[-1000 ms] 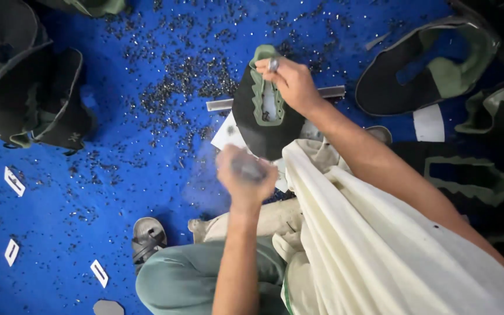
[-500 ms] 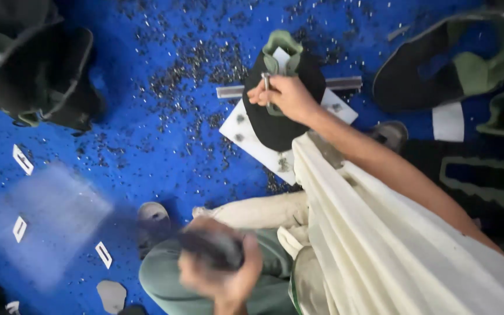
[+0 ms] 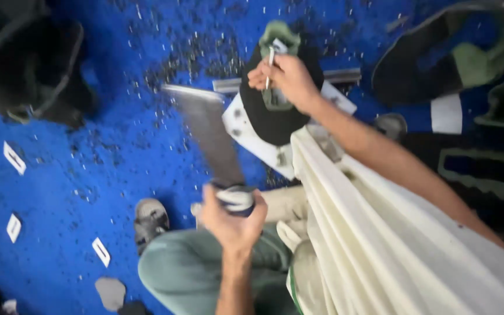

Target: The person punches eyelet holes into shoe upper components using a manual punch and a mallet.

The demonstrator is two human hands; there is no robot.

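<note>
Head view: nearest, left hand (image 3: 231,219) clenched around handle of broad grey blade (image 3: 205,131), motion-blurred over blue floor (image 3: 77,175). Farther, right hand (image 3: 284,79) pinching thin metal pin (image 3: 270,63) upright against black-and-green shoe upper (image 3: 275,116) on white board (image 3: 246,131).

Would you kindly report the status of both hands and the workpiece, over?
Left hand grips flat metal tool by its handle, raised. Right hand pinches thin pin against black-and-green shoe upper. Nothing between tool and upper.
</note>
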